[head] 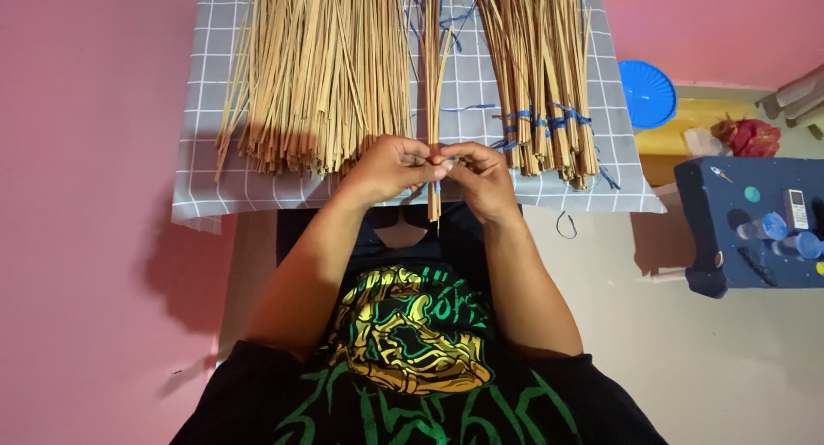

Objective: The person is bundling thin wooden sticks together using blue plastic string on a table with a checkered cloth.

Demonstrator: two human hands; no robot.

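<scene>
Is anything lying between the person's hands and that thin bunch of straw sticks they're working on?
Nothing visible does. The left hand and right hand already pinch the thin bunch of tan straw sticks between them, above the grey checked cloth.

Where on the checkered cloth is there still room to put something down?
Bare gridded cloth shows along its left edge, beside the big loose pile of sticks, and at the right edge past the blue-tied bundle. The middle is crowded: both hands pinch a thin bundle there.
</scene>
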